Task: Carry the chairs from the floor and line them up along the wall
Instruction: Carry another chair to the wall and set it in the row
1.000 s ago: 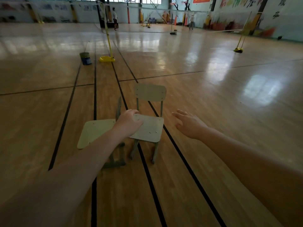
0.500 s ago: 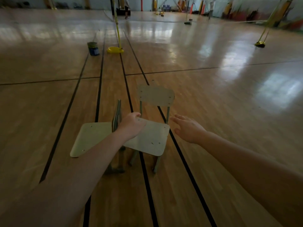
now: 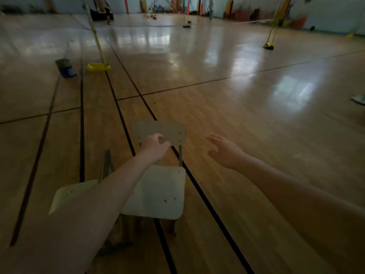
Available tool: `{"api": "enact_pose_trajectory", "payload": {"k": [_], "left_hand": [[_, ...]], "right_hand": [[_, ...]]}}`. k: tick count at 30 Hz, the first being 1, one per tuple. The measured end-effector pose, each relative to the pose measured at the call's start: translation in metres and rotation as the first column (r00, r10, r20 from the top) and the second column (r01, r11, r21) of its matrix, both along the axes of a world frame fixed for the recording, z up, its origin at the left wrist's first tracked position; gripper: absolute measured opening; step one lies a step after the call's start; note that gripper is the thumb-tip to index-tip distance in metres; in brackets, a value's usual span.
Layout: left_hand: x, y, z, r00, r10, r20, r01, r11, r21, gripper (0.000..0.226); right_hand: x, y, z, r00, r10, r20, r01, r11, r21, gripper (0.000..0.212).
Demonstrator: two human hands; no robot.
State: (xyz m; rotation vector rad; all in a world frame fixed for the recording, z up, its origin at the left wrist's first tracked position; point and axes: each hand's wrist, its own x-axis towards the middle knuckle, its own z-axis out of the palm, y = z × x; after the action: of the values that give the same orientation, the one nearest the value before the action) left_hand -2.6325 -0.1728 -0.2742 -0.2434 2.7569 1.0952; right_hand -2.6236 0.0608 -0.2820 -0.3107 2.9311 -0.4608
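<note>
Floorboards (image 3: 227,119) gleam, black-lined; blurred bin (image 3: 66,68) beyond; left hand (image 3: 156,145) curled at backrest of chair (image 3: 158,194), grip unclear; right hand (image 3: 225,151) splayed.

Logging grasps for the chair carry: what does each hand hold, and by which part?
The right hand holds nothing. The left hand curls at the lower edge of the chair backrest; whether it grips cannot be told.

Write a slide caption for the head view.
Left hand at the backrest of a chair, right hand open beside it.
</note>
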Motion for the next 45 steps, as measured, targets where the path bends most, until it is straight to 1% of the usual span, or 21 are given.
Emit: {"api": "enact_pose_trajectory", "payload": {"k": [3, 8, 11, 14, 18, 21, 26, 30, 36, 39, 42, 45], "left_hand": [[-0.041, 0.038, -0.005, 0.999, -0.035, 0.005, 0.035, 0.999, 0.001, 0.047], [-0.100, 0.108, -0.012, 0.998, -0.035, 0.042, 0.029, 0.988, 0.149, 0.044], [-0.135, 0.150, -0.010, 0.998, -0.045, 0.034, 0.039, 0.986, 0.159, 0.045], [-0.173, 0.180, -0.010, 1.000, -0.023, -0.003, 0.023, 0.990, 0.140, 0.046], [-0.213, 0.191, -0.018, 1.000, -0.006, 0.019, 0.003, 0.993, 0.122, 0.045], [-0.252, 0.184, -0.026, 0.997, 0.063, 0.033, -0.068, 0.986, 0.153, 0.045], [-0.322, 0.164, -0.039, 0.986, 0.162, 0.037, -0.165, 0.977, 0.135, 0.050], [-0.383, 0.149, -0.043, 0.975, 0.219, 0.026, -0.220, 0.967, 0.131, 0.049], [-0.463, 0.146, -0.043, 0.959, 0.283, 0.009, -0.282, 0.949, 0.143, 0.045], [-0.496, 0.150, -0.052, 0.940, 0.341, 0.031, -0.341, 0.928, 0.149, 0.044], [-0.535, 0.163, -0.069, 0.912, 0.406, 0.064, -0.411, 0.896, 0.166, 0.045], [-0.567, 0.173, -0.075, 0.885, 0.457, 0.085, -0.465, 0.861, 0.205, 0.046]], "right_hand": [[-0.034, 0.036, -0.004, 1.000, 0.014, -0.023, -0.013, 1.000, 0.018, 0.059], [-0.091, 0.115, -0.009, 0.994, 0.053, -0.092, -0.043, 0.993, 0.108, 0.062], [-0.130, 0.162, -0.004, 0.986, 0.108, -0.124, -0.082, 0.977, 0.197, 0.063], [-0.176, 0.187, -0.003, 0.973, 0.181, -0.144, -0.148, 0.965, 0.215, 0.063], [-0.220, 0.192, -0.014, 0.965, 0.240, -0.106, -0.219, 0.960, 0.175, 0.063], [-0.269, 0.189, -0.022, 0.957, 0.279, -0.082, -0.265, 0.952, 0.151, 0.063], [-0.355, 0.166, -0.029, 0.927, 0.368, -0.075, -0.351, 0.919, 0.178, 0.060], [-0.414, 0.153, -0.029, 0.906, 0.419, -0.057, -0.405, 0.898, 0.170, 0.054], [-0.506, 0.150, -0.026, 0.886, 0.455, -0.086, -0.437, 0.883, 0.170, 0.056], [-0.550, 0.145, -0.028, 0.867, 0.493, -0.079, -0.475, 0.863, 0.174, 0.054], [-0.595, 0.144, -0.030, 0.822, 0.565, -0.071, -0.543, 0.815, 0.204, 0.052], [-0.633, 0.152, -0.026, 0.747, 0.660, -0.085, -0.610, 0.730, 0.309, 0.050]]}}
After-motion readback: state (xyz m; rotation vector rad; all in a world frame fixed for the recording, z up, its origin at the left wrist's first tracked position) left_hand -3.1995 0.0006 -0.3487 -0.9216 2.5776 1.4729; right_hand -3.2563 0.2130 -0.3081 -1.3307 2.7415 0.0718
